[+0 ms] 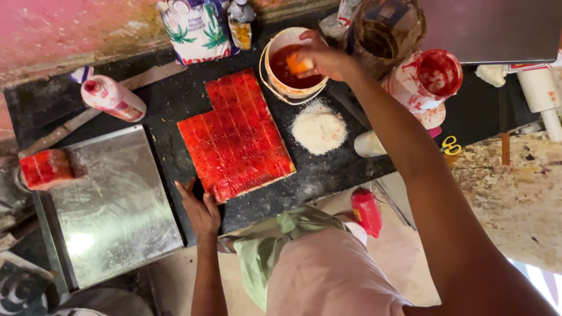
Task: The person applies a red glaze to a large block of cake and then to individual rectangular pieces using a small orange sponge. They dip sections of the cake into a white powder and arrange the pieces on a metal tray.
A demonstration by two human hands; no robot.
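At upper centre, the right hand (322, 57) pinches a small orange cake piece (297, 64) over the white plastic bucket of red syrup (291, 65), seemingly dipping it. Below-left, the left hand (201, 209) lies open and flat, empty, bracing against the red-glazed, square-scored cake slab (235, 136), beside a white coconut-like heap (319, 129).

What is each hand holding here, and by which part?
The right hand pinches a small orange piece by its end over the bucket; the left hand holds nothing.
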